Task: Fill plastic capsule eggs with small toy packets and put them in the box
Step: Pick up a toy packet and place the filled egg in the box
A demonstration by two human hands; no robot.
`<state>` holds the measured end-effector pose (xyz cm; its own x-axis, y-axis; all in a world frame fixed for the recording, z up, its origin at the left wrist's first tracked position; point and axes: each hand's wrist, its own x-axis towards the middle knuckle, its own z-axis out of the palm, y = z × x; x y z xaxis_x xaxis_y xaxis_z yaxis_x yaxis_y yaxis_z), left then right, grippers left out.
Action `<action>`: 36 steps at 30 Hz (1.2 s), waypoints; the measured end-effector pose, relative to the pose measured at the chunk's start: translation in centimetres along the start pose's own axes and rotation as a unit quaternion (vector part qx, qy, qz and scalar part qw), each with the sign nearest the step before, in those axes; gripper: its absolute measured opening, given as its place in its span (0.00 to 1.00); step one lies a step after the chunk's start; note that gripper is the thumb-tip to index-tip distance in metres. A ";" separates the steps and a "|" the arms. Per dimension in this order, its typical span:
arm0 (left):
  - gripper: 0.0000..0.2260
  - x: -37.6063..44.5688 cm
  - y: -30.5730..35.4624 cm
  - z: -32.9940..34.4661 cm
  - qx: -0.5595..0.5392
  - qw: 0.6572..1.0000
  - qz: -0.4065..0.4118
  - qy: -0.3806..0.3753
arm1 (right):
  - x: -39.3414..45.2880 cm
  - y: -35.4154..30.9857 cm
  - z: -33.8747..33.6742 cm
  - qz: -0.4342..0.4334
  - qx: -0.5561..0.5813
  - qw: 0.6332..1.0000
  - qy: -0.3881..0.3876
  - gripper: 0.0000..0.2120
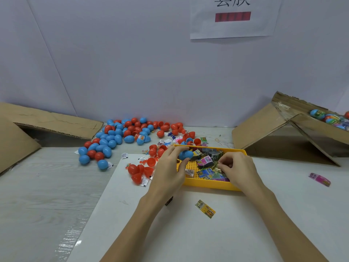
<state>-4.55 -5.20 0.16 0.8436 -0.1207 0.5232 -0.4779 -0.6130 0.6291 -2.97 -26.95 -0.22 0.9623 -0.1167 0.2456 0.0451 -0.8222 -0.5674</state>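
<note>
Your left hand (170, 167) holds a blue egg half (186, 155) over the yellow tray (207, 185); your right hand (236, 168) pinches a small packet (220, 164) inside it.

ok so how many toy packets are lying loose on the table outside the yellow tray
2 clear ones: a yellow packet on the white sheet in front of the yellow tray, and a pink packet far right. A green one may lie behind the tray; others could hide among the eggs.
</note>
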 end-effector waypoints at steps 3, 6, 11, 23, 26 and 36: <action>0.16 0.0 0.0 0.0 0.000 1.000 0.001 -0.004 | -0.2 -0.3 -0.1 -0.017 -0.001 1.000 0.007 0.05; 0.16 0.0 0.0 0.0 0.003 1.000 0.001 -0.006 | -0.3 -0.4 -0.3 -0.021 0.010 0.999 0.023 0.05; 0.15 0.0 0.0 0.1 0.001 1.000 0.007 -0.007 | -0.5 -0.5 -0.6 -0.034 0.028 0.997 0.058 0.05; 0.14 -0.1 0.8 0.3 -0.118 0.992 -0.033 -0.007 | -0.8 -1.7 -0.9 -0.023 0.231 0.973 0.008 0.05; 0.14 -0.1 0.9 0.3 -0.130 0.991 -0.045 -0.005 | -1.0 -2.0 -0.9 -0.022 0.265 0.964 -0.020 0.06; 0.15 -0.1 0.9 0.2 -0.151 0.988 -0.038 -0.008 | -1.4 -2.3 -0.4 -0.010 0.311 0.950 -0.016 0.05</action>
<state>-5.06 -5.85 0.56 0.8825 -0.0970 0.4602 -0.4622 -0.3597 0.8106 -4.53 -25.12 1.09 0.9667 -0.0795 0.2433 0.2040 -0.3352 -0.9198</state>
